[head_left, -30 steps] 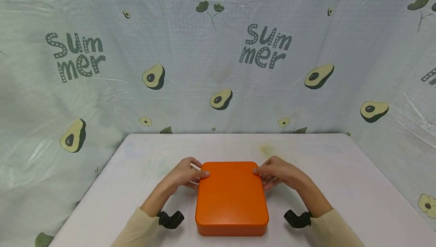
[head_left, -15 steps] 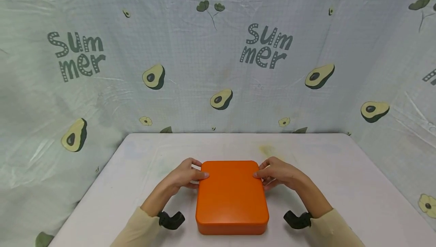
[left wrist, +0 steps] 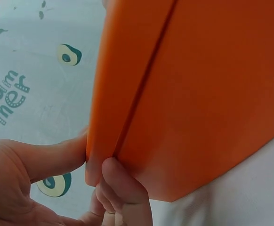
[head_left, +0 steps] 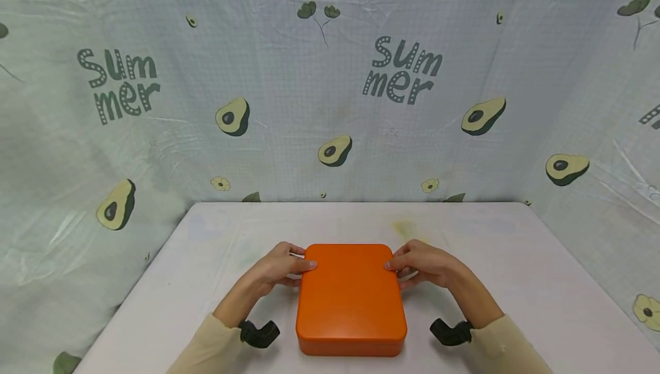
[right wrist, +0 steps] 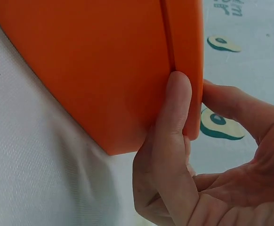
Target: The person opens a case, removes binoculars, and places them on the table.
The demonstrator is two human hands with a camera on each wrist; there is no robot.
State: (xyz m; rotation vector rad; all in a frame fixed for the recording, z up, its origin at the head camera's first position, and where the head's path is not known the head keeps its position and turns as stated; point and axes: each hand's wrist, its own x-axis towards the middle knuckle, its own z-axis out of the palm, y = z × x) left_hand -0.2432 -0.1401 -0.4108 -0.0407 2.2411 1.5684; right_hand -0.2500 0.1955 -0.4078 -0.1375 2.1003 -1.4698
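Note:
An orange rectangular box (head_left: pixel 352 299) with rounded corners stands on the table in the head view, its lid closed. My left hand (head_left: pixel 278 265) grips the far left part of the lid, thumb on top and fingers down the side. On the opposite side, my right hand (head_left: pixel 425 264) holds the lid the same way. In the left wrist view a fingertip presses at the seam under the lid (left wrist: pixel 118 84), above the box body (left wrist: pixel 212 94). The right wrist view shows a right fingertip (right wrist: pixel 179 87) at that seam too. The inside of the box is hidden.
The white table (head_left: pixel 484 248) reaches back to a hanging sheet (head_left: pixel 289 76) printed with avocados and lettering. Black wrist mounts, left (head_left: pixel 259 334) and right (head_left: pixel 450 331), stick out inward near the box's front corners.

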